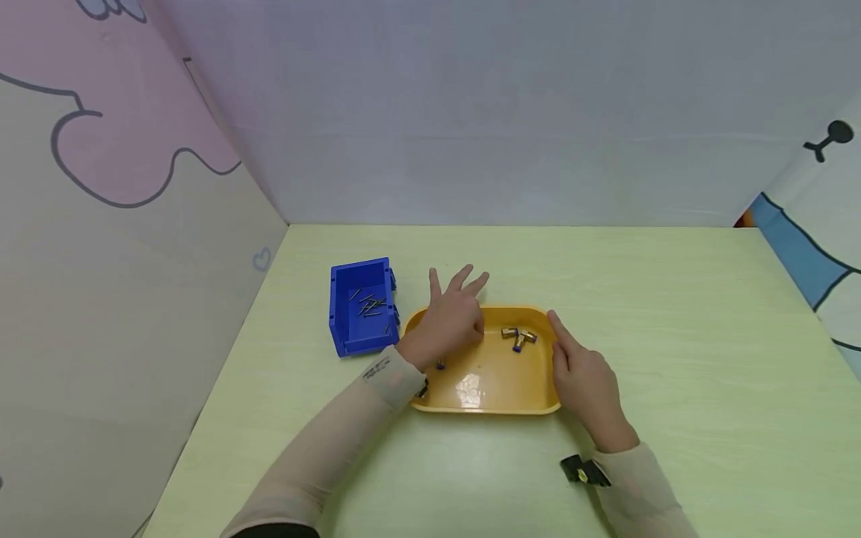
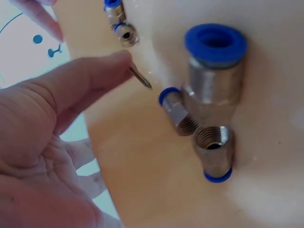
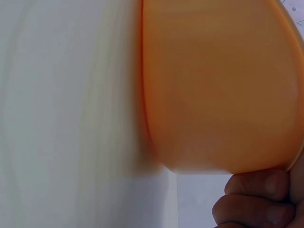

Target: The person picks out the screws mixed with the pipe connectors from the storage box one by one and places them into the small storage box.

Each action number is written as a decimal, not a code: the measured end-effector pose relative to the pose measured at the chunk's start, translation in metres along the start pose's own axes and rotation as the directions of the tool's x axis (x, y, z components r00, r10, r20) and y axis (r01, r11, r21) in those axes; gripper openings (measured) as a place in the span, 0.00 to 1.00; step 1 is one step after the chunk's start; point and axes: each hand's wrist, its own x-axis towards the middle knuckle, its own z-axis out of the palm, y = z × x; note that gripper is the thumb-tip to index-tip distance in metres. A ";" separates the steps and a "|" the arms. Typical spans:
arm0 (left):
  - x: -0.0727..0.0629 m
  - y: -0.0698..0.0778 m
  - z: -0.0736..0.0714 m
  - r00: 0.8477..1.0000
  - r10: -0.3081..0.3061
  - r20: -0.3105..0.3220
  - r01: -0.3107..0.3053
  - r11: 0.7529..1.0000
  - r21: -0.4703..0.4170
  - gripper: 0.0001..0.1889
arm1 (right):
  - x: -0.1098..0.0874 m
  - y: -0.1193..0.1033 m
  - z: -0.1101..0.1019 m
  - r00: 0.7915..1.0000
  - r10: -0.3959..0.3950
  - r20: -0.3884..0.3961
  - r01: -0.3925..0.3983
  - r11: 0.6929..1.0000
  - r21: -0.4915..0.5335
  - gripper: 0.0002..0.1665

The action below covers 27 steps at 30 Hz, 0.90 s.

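Note:
Over the yellow tray (image 1: 511, 392), my left hand (image 1: 449, 321) pinches a thin, pointed nail (image 2: 141, 78) between thumb and index finger, its tip sticking out. The other left fingers are spread. Brass push-in fittings (image 1: 519, 341) with blue rings lie in the tray's right half, and another fitting (image 1: 440, 365) is partly hidden near my left wrist. Close up in the left wrist view, a large fitting (image 2: 216, 71) stands near smaller ones. My right hand (image 1: 588, 381) holds the tray's right edge, index finger straight along the rim; curled fingers (image 3: 256, 199) show beside the tray wall in the right wrist view.
A blue bin (image 1: 363, 347) with several thin metal nails (image 1: 371, 302) stands just left of the tray on the pale green table (image 1: 706, 336). A plain pale wall (image 1: 504, 112) rises behind the table, with a patterned wall (image 1: 134, 299) on the left.

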 end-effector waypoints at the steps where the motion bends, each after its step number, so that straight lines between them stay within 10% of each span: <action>1: -0.001 0.000 -0.001 1.000 0.001 0.000 -0.001 1.000 -0.011 0.07 | 0.000 0.000 0.000 1.000 -0.001 -0.001 0.001 1.000 -0.001 0.31; 13: -0.006 -0.016 -0.047 0.989 -0.123 -0.085 0.109 0.982 -0.155 0.03 | 0.001 0.000 0.001 1.000 -0.006 -0.003 0.006 1.000 -0.001 0.31; 27: -0.019 -0.040 -0.067 0.965 -0.193 -0.175 0.150 0.961 -0.232 0.03 | -0.001 -0.002 -0.002 1.000 -0.008 -0.002 0.008 1.000 0.003 0.30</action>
